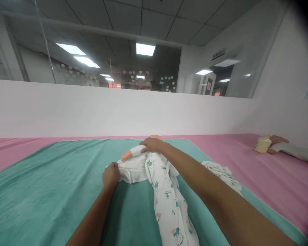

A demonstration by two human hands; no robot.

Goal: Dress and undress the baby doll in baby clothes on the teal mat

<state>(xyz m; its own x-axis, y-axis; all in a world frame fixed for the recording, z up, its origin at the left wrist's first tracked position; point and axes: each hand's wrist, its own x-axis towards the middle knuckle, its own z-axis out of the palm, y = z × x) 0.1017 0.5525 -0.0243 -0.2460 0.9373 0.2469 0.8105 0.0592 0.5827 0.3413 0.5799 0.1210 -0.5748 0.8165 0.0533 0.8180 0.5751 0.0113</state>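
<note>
A baby doll [156, 136] lies on its back on the green cloth; its head is mostly hidden behind my right hand [152, 145]. The doll wears a white patterned garment [166, 194] that stretches toward me. Its left-side arm [126, 155] sticks out of a short white sleeve. My right hand lies over the doll's upper body, fingers curled on the shoulder at that sleeve. Below the arm, a white cloth piece of clothing [133, 171] is pulled out to the left. My left hand [111, 175] is closed on its end, fingers partly hidden.
A crumpled white cloth [222, 174] lies on the right side of the green cloth [53, 184]. Pink bedding [279, 181] surrounds it. Far right are a pale yellow object [262, 144] and what looks like a hand with a light sleeve [297, 150]. A white wall [118, 112] stands behind.
</note>
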